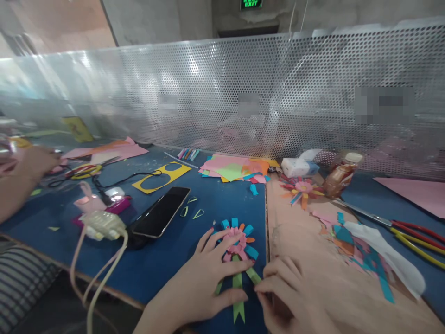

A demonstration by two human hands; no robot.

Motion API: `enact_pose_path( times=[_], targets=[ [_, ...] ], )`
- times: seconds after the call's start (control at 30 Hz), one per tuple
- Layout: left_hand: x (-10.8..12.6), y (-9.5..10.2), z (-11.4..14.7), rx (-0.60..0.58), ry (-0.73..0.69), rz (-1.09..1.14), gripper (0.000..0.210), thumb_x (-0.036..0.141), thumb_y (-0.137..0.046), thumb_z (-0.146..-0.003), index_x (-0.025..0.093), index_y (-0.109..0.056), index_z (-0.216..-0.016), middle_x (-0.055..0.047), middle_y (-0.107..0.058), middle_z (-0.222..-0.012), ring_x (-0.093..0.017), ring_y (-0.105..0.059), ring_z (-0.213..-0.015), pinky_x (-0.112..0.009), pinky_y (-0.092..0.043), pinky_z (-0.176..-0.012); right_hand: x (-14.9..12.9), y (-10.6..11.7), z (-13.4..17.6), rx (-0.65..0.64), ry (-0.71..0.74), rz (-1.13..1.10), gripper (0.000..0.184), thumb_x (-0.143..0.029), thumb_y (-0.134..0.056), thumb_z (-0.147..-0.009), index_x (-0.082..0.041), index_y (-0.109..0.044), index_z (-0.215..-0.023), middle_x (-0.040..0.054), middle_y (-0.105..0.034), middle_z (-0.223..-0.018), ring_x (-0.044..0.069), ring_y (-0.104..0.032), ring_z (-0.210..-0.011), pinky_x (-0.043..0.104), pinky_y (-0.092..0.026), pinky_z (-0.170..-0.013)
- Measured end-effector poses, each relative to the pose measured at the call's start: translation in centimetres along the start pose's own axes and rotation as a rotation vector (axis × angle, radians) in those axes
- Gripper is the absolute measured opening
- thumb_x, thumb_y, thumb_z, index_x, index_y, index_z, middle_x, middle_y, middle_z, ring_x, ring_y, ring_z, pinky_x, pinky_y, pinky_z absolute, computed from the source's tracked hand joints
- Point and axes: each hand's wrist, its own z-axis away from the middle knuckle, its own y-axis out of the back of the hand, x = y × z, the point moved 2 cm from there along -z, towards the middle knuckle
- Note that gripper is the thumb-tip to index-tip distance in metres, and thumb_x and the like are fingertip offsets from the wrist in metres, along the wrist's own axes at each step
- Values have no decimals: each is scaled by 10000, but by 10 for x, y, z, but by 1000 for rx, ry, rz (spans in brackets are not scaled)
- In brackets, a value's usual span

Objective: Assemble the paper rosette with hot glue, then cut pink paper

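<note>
A paper flower (235, 246) lies on the blue tabletop, with a pink middle, blue and orange loops around it and green paper strips (238, 280) hanging below. Across its left side rests my left hand (208, 273), fingers spread over the petals and thumb on the middle green strip, which ends in a notch. My right hand (288, 292) is closed, its thumb and fingertips pinching the end of the right-hand green strip. Part of a left green strip is hidden beneath my left hand.
Left of the flower are a phone (162, 212), small green paper loops (187, 211) and a cream power plug with cable (104, 225). To the right lie scissors (385, 220), paper scraps (365, 250), another flower (303, 188) and a bottle (342, 175). Another person's hand (31, 167) is far left.
</note>
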Motion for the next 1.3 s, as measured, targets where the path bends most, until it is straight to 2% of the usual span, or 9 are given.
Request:
enact_pose_path(
  times=[0.07, 0.27, 0.4, 0.67, 0.77, 0.9, 1.03, 1.17, 1.3],
  targets=[
    [0, 0, 0, 2, 1, 0, 443, 513, -476, -798, 396, -465, -1225, -3, -238, -1452, -282, -221, -1305, -552, -168, -1045, 3, -1, 1, -18, -12, -15, 129, -77, -537, -741, -201, -556, -709, -25, -577, -699, 90, -533, -705, 231, -384, -670],
    [0, -1, 1, -6, 0, 29, 553, 582, -517, -732, 407, -431, -1249, -9, -251, -1445, -309, -214, -1304, -593, -160, -1027, 10, -10, 7, 95, -16, -80, 118, -104, -475, -748, -199, -511, -690, -26, -544, -682, 112, -482, -692, 260, -309, -635],
    [-2, -2, 1, 21, -25, 45, 595, 601, -542, -695, 405, -439, -1248, -17, -258, -1442, -322, -219, -1299, -583, -163, -1031, 12, -8, 8, 58, -35, -72, 118, -81, -455, -736, -188, -470, -690, -32, -523, -686, 108, -450, -677, 255, -281, -627],
    [-2, -2, 2, 9, -73, 47, 395, 515, -531, -755, 462, -518, -1146, 61, -181, -1465, -286, -174, -1323, -543, -154, -1051, 16, 2, 0, 45, -33, 166, 142, -113, -451, -765, -187, -459, -644, -23, -510, -647, 129, -442, -652, 268, -280, -627],
    [0, 0, 2, 4, -61, 57, 420, 559, -547, -713, 445, -549, -1117, 53, -204, -1458, -290, -183, -1319, -549, -134, -1054, 13, 4, 1, 3, -12, 164, 105, -93, -496, -747, -189, -523, -715, -16, -558, -737, 116, -483, -699, 251, -328, -651],
    [1, 0, 1, -5, -51, 68, 440, 567, -557, -701, 431, -553, -1120, 35, -215, -1456, -296, -188, -1318, -560, -140, -1048, 5, 4, 7, -79, 60, 116, 262, -81, -454, -769, -223, -599, -935, 6, -602, -938, 141, -504, -894, 262, -373, -775],
    [1, -1, 1, 20, -53, 74, 416, 549, -575, -704, 435, -562, -1103, 47, -225, -1452, -290, -208, -1313, -564, -171, -1040, 6, -2, 11, -153, 153, 127, 227, -165, -478, -802, -218, -621, -971, -6, -615, -1035, 144, -493, -967, 248, -366, -870],
    [1, -1, 1, 23, -65, 64, 447, 515, -593, -711, 433, -531, -1146, 38, -234, -1450, -287, -204, -1315, -561, -178, -1040, 9, -8, 11, -37, 164, 78, 243, -275, -414, -872, -221, -648, -910, -3, -625, -1050, 152, -494, -979, 266, -363, -896],
    [0, -2, 2, 12, -60, 56, 453, 521, -568, -731, 462, -491, -1173, 66, -211, -1457, -279, -194, -1320, -559, -173, -1041, 3, -2, 12, 36, 119, -7, 296, -267, -376, -897, -214, -654, -813, -12, -648, -988, 130, -502, -973, 243, -378, -888]
  ],
)
